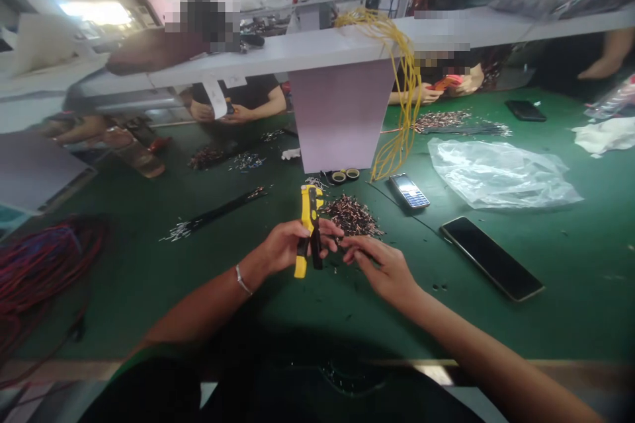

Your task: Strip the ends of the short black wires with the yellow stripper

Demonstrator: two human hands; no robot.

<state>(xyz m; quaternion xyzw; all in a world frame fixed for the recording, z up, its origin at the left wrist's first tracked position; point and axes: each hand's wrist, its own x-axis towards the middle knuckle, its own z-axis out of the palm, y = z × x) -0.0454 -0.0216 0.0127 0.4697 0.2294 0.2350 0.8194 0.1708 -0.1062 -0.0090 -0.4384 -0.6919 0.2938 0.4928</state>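
My left hand point(285, 246) is wrapped round the handles of a yellow and black wire stripper point(309, 215), held upright with its head away from me. Close to the left fingertips, my right hand point(381, 263) has its thumb and fingers drawn together over the table. Anything between those fingertips is too small to make out. Just beyond both hands lies a heap of short dark wire pieces with copper ends point(352, 215). Left of the stripper is a bundle of long black wires point(218, 211) with pale tips.
A keypad phone point(409, 192) and a large dark smartphone point(491, 258) lie to the right, below a clear plastic bag point(501, 172). Yellow wires point(409, 92) hang off the raised shelf point(268, 56). Red and blue cable coils point(44, 264) sit left. Several people work opposite.
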